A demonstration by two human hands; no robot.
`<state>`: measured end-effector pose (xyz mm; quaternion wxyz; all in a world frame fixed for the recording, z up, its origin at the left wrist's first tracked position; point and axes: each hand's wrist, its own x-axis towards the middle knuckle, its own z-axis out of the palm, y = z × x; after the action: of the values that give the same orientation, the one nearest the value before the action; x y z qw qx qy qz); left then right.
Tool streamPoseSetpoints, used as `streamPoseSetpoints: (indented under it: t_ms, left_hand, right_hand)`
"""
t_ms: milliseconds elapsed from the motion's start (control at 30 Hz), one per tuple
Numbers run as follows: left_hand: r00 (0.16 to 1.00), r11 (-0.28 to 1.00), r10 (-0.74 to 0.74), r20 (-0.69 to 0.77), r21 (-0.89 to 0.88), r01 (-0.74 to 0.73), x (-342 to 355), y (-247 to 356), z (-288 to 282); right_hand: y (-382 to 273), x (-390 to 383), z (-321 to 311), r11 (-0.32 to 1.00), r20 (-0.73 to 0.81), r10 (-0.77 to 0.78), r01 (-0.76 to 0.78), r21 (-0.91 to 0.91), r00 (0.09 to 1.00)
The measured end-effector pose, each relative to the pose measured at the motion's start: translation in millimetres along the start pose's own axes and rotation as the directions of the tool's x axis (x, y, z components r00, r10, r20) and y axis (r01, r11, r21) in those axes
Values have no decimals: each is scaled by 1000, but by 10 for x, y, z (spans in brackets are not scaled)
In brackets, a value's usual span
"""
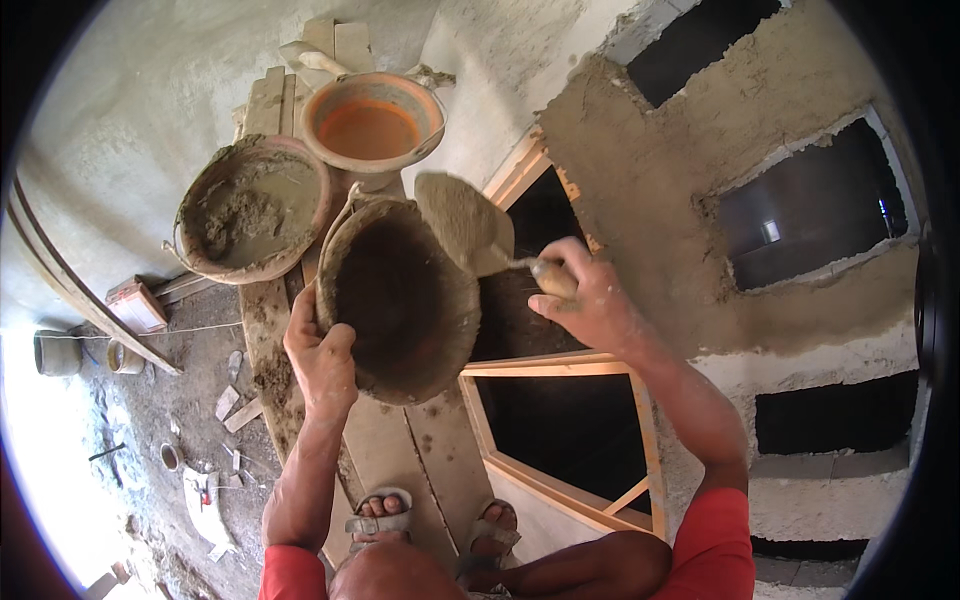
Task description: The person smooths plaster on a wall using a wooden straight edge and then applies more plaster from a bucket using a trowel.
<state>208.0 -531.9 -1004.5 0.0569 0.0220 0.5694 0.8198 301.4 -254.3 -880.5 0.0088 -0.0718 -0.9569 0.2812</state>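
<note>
My left hand [322, 358] grips the near left rim of a mortar-crusted bucket [455, 330], which is tilted so its dark inside faces me. In my right hand [590, 305] is the wooden handle of a trowel [465, 222]. Its broad blade, smeared with grey mortar, overlaps the bucket's upper right rim; whether they touch I cannot tell. Just beyond, to the left, stands a wide bucket of wet mortar [255, 210]. Behind that is an orange-lined bucket [363, 130] with a muddy rim.
The buckets stand on a scaffold of wooden planks [390, 440], where my sandalled feet also rest. To the right are a plastered wall [640, 190] with dark openings and a wooden window frame [560, 487]. Far below at left lies a debris-strewn floor [200, 400] with small buckets.
</note>
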Motion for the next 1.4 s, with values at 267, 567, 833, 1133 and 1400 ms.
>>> streamPoseSetpoints:
  t_ms: [267,567,833,1133,1400]
  left_hand:
    - [997,998,-61,-46,26,62,77,-55,-32]
    - [996,995,-91,-12,32,91,97,-29,-18]
    - [997,992,-70,36,105,66,109,-51,-25]
    - [977,980,27,213,187,-67,2,153,291]
    - [951,984,34,306,154,-85,-157,368,318]
  right_hand:
    - [-538,610,-768,963,-24,-34,39,267,999]
    - [828,999,-1104,866,-223,458,-375,329,861]
    - [500,120,-1274,886,-442,460,-432,170,770]
    - [-235,-314,-167,817,175,-43,135,-560,984]
    - [-360,-35,458,474,220,29,180,-862,975]
